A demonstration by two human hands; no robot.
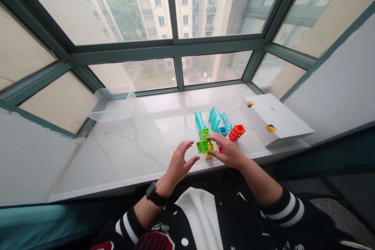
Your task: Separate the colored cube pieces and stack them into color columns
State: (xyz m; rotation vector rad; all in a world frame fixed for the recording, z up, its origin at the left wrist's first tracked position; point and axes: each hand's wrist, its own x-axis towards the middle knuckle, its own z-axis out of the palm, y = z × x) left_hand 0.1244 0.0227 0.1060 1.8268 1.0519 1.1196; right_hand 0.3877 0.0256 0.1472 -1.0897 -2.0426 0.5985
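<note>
My right hand (227,151) grips a light green toy block (202,146) with open sides, fingers on its right side. My left hand (181,162) is just left of that block, thumb and fingers apart, holding nothing. Behind the held block is another green piece (205,133); I cannot tell whether the two are joined. A yellow block (209,155) shows beneath, partly covered. Part of a red piece (220,149) peeks out by my right fingers. Another bit of yellow (174,152) is mostly hidden behind my left hand.
Turquoise track-like pieces (215,118), a blue block (222,131) and an orange-red block (237,132) lie beyond my hands on the white marble sill (129,148). A clear plastic bin (113,115) stands at the back left, a white box (275,119) at the right. Windows enclose the sill.
</note>
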